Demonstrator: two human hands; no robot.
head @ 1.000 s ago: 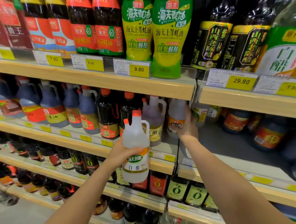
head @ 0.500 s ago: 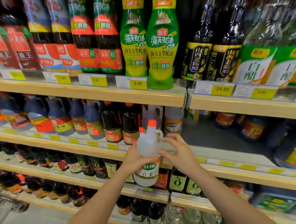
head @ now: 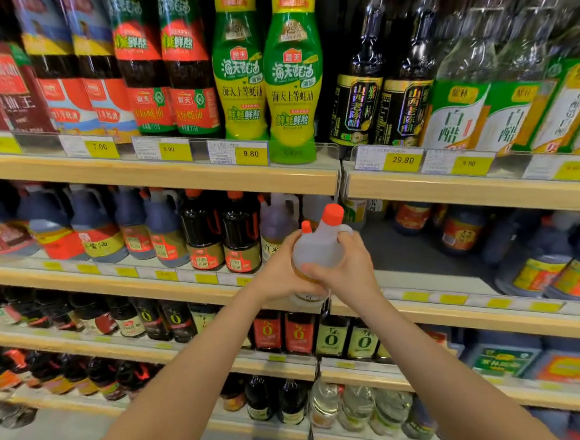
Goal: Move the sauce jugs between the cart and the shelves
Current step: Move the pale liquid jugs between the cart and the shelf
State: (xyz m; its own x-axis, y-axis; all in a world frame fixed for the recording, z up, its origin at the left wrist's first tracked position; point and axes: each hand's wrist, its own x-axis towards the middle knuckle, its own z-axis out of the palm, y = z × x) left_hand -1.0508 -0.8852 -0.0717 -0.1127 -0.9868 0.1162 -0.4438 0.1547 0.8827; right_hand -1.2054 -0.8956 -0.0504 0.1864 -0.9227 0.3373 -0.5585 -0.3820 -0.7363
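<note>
Centre of the frame: clear jug [head: 319,248] with an orange cap [head: 332,214], gripped from both sides and raised in front of the second shelf [head: 478,191] from the top. Left hand [head: 282,272] wrapped around the left flank and lower body of the jug; right hand [head: 348,267] closed over the right shoulder beside the handle, fingers [head: 314,272] curling across the front. Both sets of fingers narrow and holding the jug; label mostly hidden beneath them.

Change from one second ago: right hand then reaching deep into the shelf among the pale jugs, left hand alone carrying the jug lower in the frame. Half a second ago: right hand drawn back and just meeting the jug. Now: two-handed grip complete, jug lifted nearer the shelf opening and tipped slightly, cap leaning toward the upper right.

Behind the jug, a pale jug [head: 277,224] of the same kind and two dark bottles [head: 220,231] to its left; bare shelf floor [head: 417,248] to the right of centre. Green squeeze bottles [head: 264,70] on the shelf above. Cart not in view.

Likely meaning for the task: gap prepared, jug ready to go into the open space at centre right; placement not yet done. Upper shelf edge close above the cap, so a low, level entry advisable.
</note>
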